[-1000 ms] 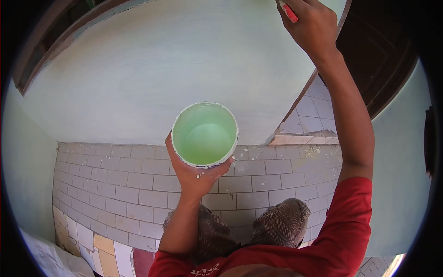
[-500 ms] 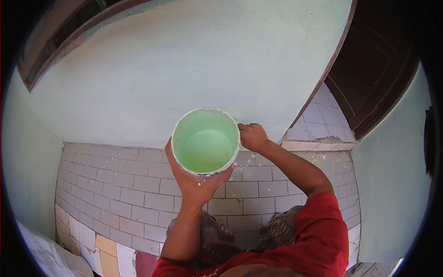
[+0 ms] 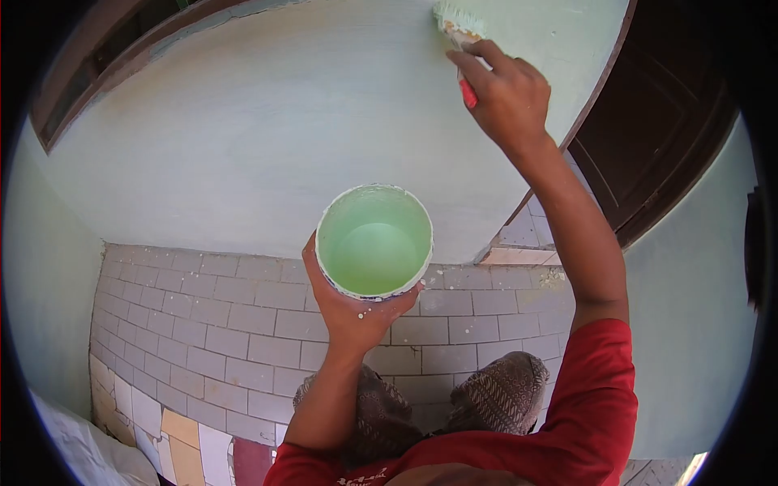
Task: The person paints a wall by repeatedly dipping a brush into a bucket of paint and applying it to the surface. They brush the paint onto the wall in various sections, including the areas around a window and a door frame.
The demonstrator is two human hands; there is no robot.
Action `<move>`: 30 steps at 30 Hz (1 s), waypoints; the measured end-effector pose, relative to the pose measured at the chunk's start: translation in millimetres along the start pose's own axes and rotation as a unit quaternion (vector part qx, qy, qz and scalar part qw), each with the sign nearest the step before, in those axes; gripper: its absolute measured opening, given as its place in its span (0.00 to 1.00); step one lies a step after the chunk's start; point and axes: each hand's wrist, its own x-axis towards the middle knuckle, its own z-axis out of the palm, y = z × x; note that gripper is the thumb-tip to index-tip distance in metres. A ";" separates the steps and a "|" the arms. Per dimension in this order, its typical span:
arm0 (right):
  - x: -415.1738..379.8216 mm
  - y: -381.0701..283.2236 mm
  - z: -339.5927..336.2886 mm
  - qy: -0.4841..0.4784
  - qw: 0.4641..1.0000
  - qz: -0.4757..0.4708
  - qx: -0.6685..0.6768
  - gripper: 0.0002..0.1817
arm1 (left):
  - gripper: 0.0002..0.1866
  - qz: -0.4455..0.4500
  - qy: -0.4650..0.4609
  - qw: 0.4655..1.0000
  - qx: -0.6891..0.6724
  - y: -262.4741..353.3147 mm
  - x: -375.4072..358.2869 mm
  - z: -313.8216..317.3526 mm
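A round paint bucket [image 3: 375, 190] with pale green paint [image 3: 373, 259] inside is held up in front of me. My left hand [image 3: 356, 312] grips it from below and the near side, with a few paint drops on the skin. Up at the wall, my right hand [image 3: 510, 93] is wrapped round the handle of a paintbrush [image 3: 460, 31], which has a red end. The pale, paint-loaded bristles are at the wall [image 3: 267, 146], near the top of the view.
Grey floor tiles [image 3: 219, 340] with paint spots lie below. On the right are a dark brown door [image 3: 648, 105] and a tiled step [image 3: 519, 256]. A window frame [image 3: 89, 89] is at upper left, and a whitish sheet [image 3: 93, 445] at lower left.
My right hand has risen from beside the bucket to high on the wall, bringing the paintbrush into sight. The bucket in my left hand has shifted slightly right.
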 end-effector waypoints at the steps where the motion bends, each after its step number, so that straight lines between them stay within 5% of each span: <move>1: -32.1 -22.0 16.0 -0.001 0.999 -0.021 0.027 0.14 | 0.61 -0.005 0.003 1.000 -0.003 0.5 -0.7 -0.8; 8: -245.1 -172.4 60.1 -0.244 0.930 -0.006 0.276 0.04 | 0.61 0.001 0.007 0.999 0.039 -1.6 -2.8 -10.1; 10: -249.9 -174.3 59.9 -0.361 0.887 0.013 0.289 0.04 | 0.60 -0.014 0.014 0.999 0.040 0.9 -2.4 -11.1; 12: -237.9 -147.7 59.3 -0.370 0.878 0.086 0.291 0.08 | 0.60 -0.012 0.015 0.999 0.032 2.0 -3.2 -13.2; 15: -148.0 -55.3 23.8 -0.289 0.895 0.190 0.283 0.11 | 0.60 -0.022 0.019 0.999 0.031 1.2 -3.8 -14.9; 21: 3.2 113.5 -45.3 -0.004 0.988 0.154 -0.014 0.14 | 0.60 -0.023 0.009 0.998 0.062 -5.1 -0.9 -8.3; 22: 35.1 86.1 -75.2 0.016 0.992 0.118 0.031 0.14 | 0.60 -0.013 0.006 0.997 0.070 -6.3 0.0 -6.2; 24: 15.6 90.6 -56.0 0.076 0.996 0.048 -0.028 0.15 | 0.60 -0.023 0.002 0.998 0.054 -6.6 0.4 0.1; 26: -41.9 72.1 -34.8 0.000 0.995 0.029 -0.092 0.17 | 0.60 -0.030 0.002 0.999 0.040 -7.3 -0.9 3.3; 30: -191.8 -29.2 8.6 -0.080 0.994 0.005 0.073 0.16 | 0.61 -0.037 -0.006 0.997 0.063 -2.2 -2.1 2.6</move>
